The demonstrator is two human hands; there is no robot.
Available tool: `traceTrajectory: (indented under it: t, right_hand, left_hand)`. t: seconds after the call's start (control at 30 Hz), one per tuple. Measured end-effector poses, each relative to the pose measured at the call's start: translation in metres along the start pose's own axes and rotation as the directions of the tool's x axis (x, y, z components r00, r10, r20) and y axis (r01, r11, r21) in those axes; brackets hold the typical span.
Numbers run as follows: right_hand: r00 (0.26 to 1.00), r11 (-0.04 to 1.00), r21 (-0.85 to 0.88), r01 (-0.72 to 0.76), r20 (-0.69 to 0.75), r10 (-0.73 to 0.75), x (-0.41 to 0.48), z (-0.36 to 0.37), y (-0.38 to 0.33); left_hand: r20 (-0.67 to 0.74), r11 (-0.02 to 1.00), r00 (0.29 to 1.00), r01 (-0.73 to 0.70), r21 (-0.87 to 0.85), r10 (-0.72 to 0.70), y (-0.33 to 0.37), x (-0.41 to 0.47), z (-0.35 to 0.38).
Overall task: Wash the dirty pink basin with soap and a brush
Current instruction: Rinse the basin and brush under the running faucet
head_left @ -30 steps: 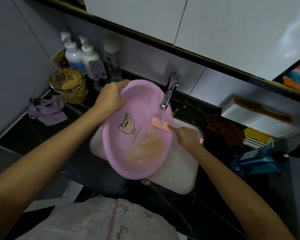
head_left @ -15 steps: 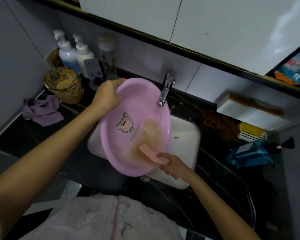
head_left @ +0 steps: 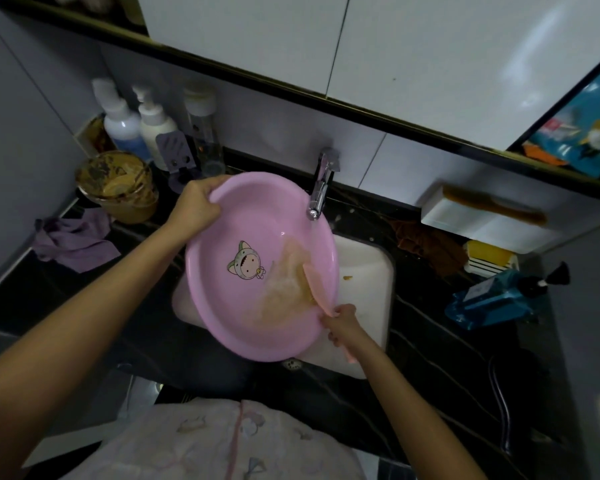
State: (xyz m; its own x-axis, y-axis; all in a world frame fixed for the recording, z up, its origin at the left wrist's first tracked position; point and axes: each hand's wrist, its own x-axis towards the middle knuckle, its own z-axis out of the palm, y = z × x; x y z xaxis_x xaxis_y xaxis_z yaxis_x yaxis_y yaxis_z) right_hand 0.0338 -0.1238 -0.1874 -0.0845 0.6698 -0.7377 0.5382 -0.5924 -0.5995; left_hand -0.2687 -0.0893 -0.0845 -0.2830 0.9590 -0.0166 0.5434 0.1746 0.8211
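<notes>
While the pink basin (head_left: 229,317) is held tilted over the white sink (head_left: 364,271), its far rim sits raised under the faucet (head_left: 319,192) and its near rim hangs low over the sink's near edge.

Hand states:
- The left hand (head_left: 196,206) grips the far-left rim, fingers curled over the edge and thumb on the inner wall. It carries the basin's weight and sets the tilt.
- The right hand (head_left: 342,322) is closed round the handle of the pink brush (head_left: 314,284) at the near-right rim. The end of the handle shows below the fist. The brush head lies inside the basin, against the right inner wall.

Progress, as judged:
- A brown smear (head_left: 284,282) covers the right part of the floor and wall, from below the spout down to the brush. It looks wet and thinned, which suggests scrubbing is under way.
- The left half of the floor, around the cartoon print (head_left: 246,266), and the far wall look clean.
- A brown speck (head_left: 347,278) lies in the sink just right of the basin.
- Whether water is running, and whether soap has been applied, cannot be told; no clear lather shows.

Work left: scrub off the smear, rinse the inside and pour out the dirty water. The outside of the basin is hidden, so its condition is unknown.

Surroundings: two pump bottles (head_left: 120,124) stand at the far left of the black counter (head_left: 430,341), beside a soiled round tub (head_left: 118,185) and a purple cloth (head_left: 73,240).
</notes>
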Motion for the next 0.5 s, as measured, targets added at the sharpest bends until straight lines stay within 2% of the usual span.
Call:
traceTrajectory:
  t: [0.13,0.2,0.3,0.4,0.5]
  right_hand:
    - [1.000,0.998,-0.054,0.014,-0.003,-0.014,-0.007,-0.005,0.005]
    - [0.998,0.999,-0.050,0.017,-0.066,-0.021,-0.017,-0.017,0.001]
    - [0.986,0.998,0.052,0.021,-0.166,-0.012,-0.036,-0.039,-0.004]
    - [0.972,0.964,0.244,0.103,-0.230,-0.046,-0.056,-0.059,-0.009]
    - [0.937,0.924,0.343,0.172,-0.346,-0.046,-0.074,-0.079,-0.024]
  left_hand:
    - [0.028,0.994,0.993,0.111,-0.005,-0.111,0.002,-0.004,-0.005]
    - [0.037,0.983,0.983,0.181,-0.007,-0.181,0.001,-0.006,-0.007]
    - [0.063,0.955,0.953,0.297,-0.007,-0.296,-0.005,-0.013,-0.002]
    - [0.112,0.916,0.916,0.394,-0.071,-0.385,-0.019,-0.022,0.007]
    - [0.221,0.889,0.874,0.455,-0.059,-0.433,-0.031,-0.030,0.028]
